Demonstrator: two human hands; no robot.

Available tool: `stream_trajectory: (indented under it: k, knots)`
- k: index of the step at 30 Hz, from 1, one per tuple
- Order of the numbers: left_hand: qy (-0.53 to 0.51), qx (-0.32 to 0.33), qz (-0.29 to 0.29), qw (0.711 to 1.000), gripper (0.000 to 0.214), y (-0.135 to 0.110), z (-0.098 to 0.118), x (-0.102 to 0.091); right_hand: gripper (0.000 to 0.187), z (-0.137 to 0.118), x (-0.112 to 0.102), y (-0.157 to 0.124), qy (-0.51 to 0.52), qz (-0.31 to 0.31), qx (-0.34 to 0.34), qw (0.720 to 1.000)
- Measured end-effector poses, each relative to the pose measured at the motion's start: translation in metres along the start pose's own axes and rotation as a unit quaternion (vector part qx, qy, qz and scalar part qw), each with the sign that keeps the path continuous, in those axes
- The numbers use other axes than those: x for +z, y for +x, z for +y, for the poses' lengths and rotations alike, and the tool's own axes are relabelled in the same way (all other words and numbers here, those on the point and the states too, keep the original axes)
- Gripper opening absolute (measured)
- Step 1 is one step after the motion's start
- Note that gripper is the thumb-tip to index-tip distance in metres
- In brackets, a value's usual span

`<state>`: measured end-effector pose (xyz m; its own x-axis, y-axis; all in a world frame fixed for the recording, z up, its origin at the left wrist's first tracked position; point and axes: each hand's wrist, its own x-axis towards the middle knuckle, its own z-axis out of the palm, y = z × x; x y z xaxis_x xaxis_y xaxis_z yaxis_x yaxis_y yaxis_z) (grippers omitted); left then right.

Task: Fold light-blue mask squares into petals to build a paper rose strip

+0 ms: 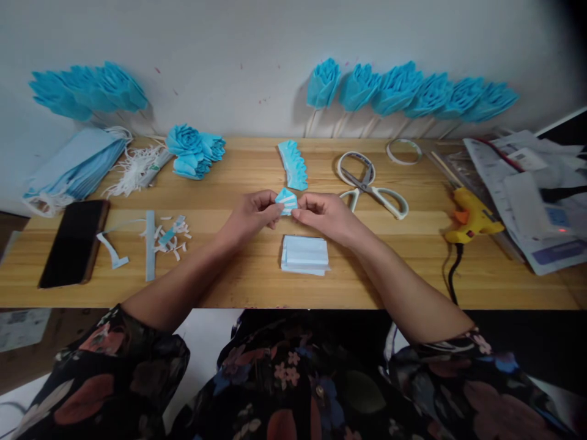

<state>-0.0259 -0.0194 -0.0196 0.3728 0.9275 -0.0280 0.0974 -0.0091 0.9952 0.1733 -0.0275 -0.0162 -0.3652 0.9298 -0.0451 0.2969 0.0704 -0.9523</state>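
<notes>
My left hand [253,215] and my right hand [324,215] meet over the middle of the wooden table [413,281]. Both pinch a small folded blue piece [287,201] between fingertips, a little above the tabletop. Just in front of my hands lies a stack of cut blue rectangles [305,254]. Behind them lies a row of folded blue pieces [293,164]. Scissors [370,184] rest to the right of my right hand.
A yellow glue gun [472,219] with a black cord lies at the right, papers [527,195] beyond it. Blue flowers on sticks [403,91] lean on the wall. A phone [76,241], face masks [73,165], elastic loops and scraps [165,235] lie at the left.
</notes>
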Motion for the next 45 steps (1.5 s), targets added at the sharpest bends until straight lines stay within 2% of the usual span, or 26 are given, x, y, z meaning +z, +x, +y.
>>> stream_trajectory:
  k: [4, 13, 19, 23, 26, 30, 35, 45]
  knots:
    - [0.007, -0.012, -0.015, 1.0, 0.028, 0.0, 0.001, 0.001, 0.027, 0.001, 0.001, 0.0, -0.014, 0.024, -0.007, 1.0]
    - [0.019, -0.009, -0.023, 1.0, 0.021, 0.0, -0.005, 0.004, 0.032, 0.002, 0.005, 0.001, -0.005, 0.014, -0.021, 1.0]
    - [-0.001, -0.018, -0.024, 1.0, 0.023, 0.001, -0.005, 0.001, 0.022, 0.002, 0.002, 0.001, -0.001, 0.02, -0.008, 1.0]
    - [-0.005, -0.031, -0.015, 0.999, 0.022, 0.003, -0.004, -0.004, 0.016, 0.001, -0.003, 0.001, 0.049, 0.001, -0.004, 0.999]
    - [0.001, -0.032, -0.012, 0.999, 0.021, 0.004, -0.001, -0.006, 0.02, 0.0, -0.006, 0.0, 0.084, -0.001, 0.003, 0.996]
    - [0.007, -0.036, -0.009, 0.999, 0.02, 0.004, 0.001, -0.006, 0.025, -0.002, -0.007, 0.0, 0.064, 0.01, 0.01, 0.998]
    - [0.005, -0.036, -0.01, 0.999, 0.021, 0.004, -0.001, -0.006, 0.022, -0.001, -0.007, 0.001, 0.039, 0.012, 0.009, 0.999]
    - [-0.004, -0.029, -0.02, 0.999, 0.023, 0.005, -0.003, -0.005, 0.024, 0.002, -0.006, 0.002, 0.042, 0.013, -0.002, 0.999]
